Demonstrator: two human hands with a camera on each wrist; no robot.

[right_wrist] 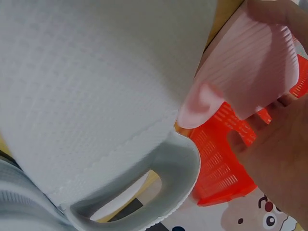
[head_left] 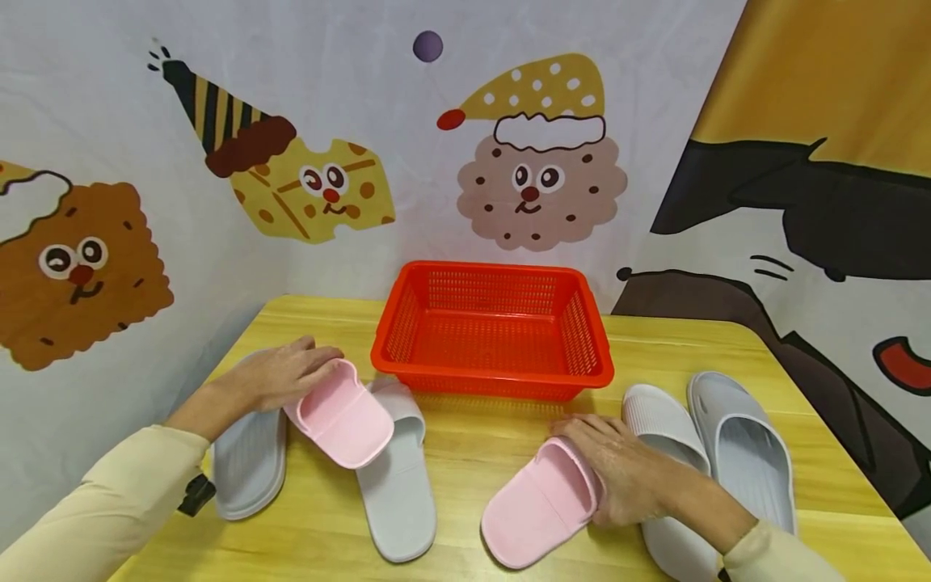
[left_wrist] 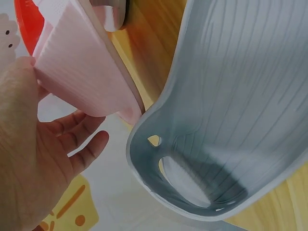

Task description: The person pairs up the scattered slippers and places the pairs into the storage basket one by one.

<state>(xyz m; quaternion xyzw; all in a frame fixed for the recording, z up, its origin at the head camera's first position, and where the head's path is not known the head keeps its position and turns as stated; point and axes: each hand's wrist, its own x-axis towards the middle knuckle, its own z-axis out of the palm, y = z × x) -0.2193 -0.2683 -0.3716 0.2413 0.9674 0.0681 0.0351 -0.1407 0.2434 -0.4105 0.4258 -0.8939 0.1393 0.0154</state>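
Observation:
My left hand (head_left: 291,376) grips a pink slipper (head_left: 352,428) by its ribbed strap, thumb on one side and fingers curled at the toe end. Its heel points toward me and overlaps a light grey slipper (head_left: 400,501) in the head view. A second pink slipper (head_left: 524,517) is held at its strap by my right hand (head_left: 618,469), heel toward the front left. In the right wrist view, the thumb lies over the ribbed strap (right_wrist: 255,62) while the fingers reach the toe edge. Beneath my left forearm is a blue-grey slipper (head_left: 250,469).
At the back middle of the wooden table (head_left: 458,485) stands a red perforated basket (head_left: 494,378) with nothing inside. Another light grey slipper (head_left: 658,412) and a second blue-grey slipper (head_left: 749,453) lie at the right, partly behind my right arm. A cartoon-printed cloth (head_left: 327,65) hangs behind.

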